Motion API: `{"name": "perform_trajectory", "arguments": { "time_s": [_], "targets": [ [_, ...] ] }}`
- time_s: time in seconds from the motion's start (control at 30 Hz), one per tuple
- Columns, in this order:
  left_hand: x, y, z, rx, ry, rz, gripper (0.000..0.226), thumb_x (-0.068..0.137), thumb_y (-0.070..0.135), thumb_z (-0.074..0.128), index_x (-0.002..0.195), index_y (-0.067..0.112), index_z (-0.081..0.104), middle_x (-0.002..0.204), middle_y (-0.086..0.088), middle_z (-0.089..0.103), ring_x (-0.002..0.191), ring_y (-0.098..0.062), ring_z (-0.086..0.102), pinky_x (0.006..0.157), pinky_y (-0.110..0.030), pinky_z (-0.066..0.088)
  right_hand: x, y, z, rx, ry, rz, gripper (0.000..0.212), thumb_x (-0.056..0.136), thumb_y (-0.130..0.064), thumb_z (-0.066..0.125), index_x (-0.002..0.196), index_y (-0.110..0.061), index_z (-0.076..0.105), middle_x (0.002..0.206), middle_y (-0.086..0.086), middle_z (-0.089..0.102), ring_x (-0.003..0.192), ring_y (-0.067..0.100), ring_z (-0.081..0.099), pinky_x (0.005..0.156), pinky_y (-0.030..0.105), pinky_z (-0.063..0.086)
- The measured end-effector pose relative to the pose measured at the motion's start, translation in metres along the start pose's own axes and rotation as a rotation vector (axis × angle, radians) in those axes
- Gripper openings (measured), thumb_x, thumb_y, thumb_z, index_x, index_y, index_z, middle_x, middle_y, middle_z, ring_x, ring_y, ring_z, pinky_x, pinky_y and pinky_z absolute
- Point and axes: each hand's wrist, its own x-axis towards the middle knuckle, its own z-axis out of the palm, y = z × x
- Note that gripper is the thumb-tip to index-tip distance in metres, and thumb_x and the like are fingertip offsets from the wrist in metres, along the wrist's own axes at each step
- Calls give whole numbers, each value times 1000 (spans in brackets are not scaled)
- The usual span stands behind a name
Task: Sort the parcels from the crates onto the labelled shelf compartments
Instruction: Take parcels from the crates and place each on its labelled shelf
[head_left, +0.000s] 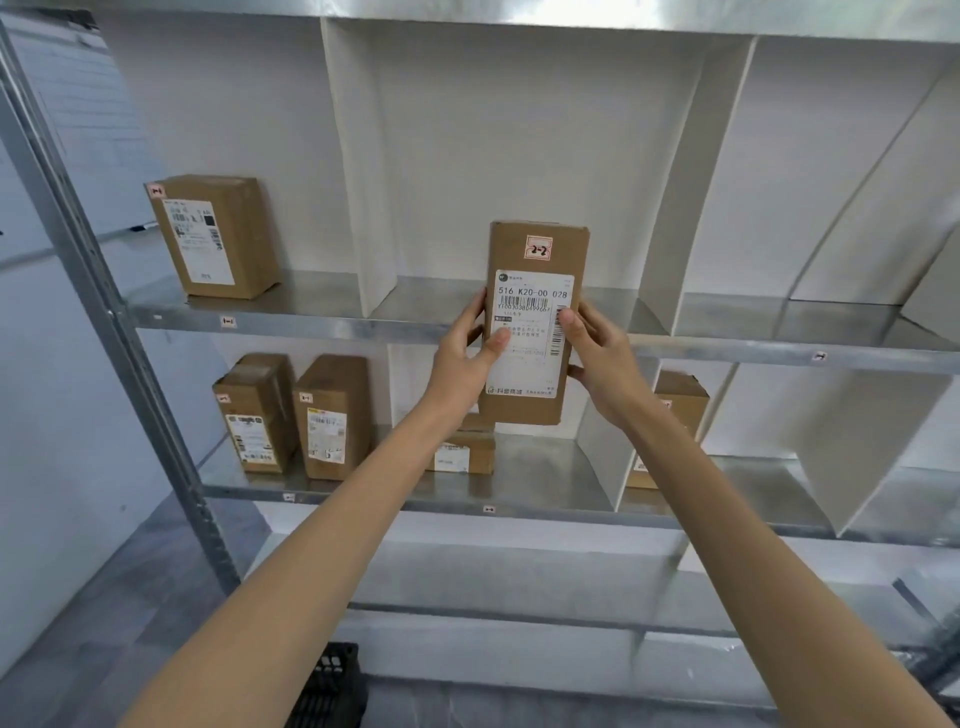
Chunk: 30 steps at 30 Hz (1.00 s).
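Hands share the grip: left hand (465, 364) and right hand (605, 364) each pinch a side of the 2-2 parcel (530, 322), thumbs on its label face. We hold it upright, long axis vertical, in front of the upper shelf edge (363, 330). The second-row middle compartment (535, 467) lies below and behind it, so we'd lower it, then push in.

A white board (88, 130) with faint lines hangs at ten o'clock, a small dark pen (144, 227) on its lower ledge; pale wall (52, 389) at nine, grey floor (78, 649) at seven
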Motion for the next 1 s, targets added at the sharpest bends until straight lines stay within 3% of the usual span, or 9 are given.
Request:
{"name": "perform_trajectory", "arguments": {
  "time_s": [0.23,0.37,0.43,0.7,0.8,0.93,1.0],
  "targets": [
    [-21,6,2,36,-2,-32,55,90,22,61,139,27,37,140,4,48,126,-14,47,85,-26,54,-22,6,-6,20,18,42,44,96,-29,50,138,-18,46,126,1,62,115,14,59,91,43,53],
    [-18,1,-4,81,-29,-64,55,86,21,65,135,25,39,141,2,47,127,-18,47,98,-45,48,-21,15,-4,14,26,59,45,95,-28,52,138,-18,44,128,2,61,114,13,59,83,36,56],
    [-15,-4,-9,92,-41,-79,55,85,19,67,133,23,40,139,1,48,126,-19,48,99,-47,47,-20,18,-3,-3,19,59,45,94,-27,53,138,-20,45,128,0,61,113,12,60,78,31,56],
    [-21,-53,-9,156,-116,-164,47,83,5,68,121,17,43,132,0,54,124,-14,49,103,-39,44,-38,65,-12,-85,-4,123,44,94,-28,56,136,-33,45,132,-3,57,119,14,55,91,34,50],
    [-26,-77,3,151,-142,-236,46,82,-1,67,119,13,43,132,-3,53,125,-17,49,100,-35,47,-46,96,-23,-86,10,226,49,94,-27,54,141,-31,40,131,-1,57,117,16,56,95,45,49],
    [-27,-114,26,158,-74,-332,45,83,0,66,118,13,42,133,-5,52,127,-18,48,103,-38,44,-45,127,-37,-13,31,319,54,94,-18,53,144,-27,35,127,3,56,109,14,57,79,32,55],
    [-19,-132,38,179,-50,-370,45,84,1,65,120,13,42,134,-4,52,128,-18,47,104,-42,43,-36,143,-45,6,33,350,55,94,-15,54,144,-26,34,126,3,57,110,18,57,78,31,54]
  ]
}}
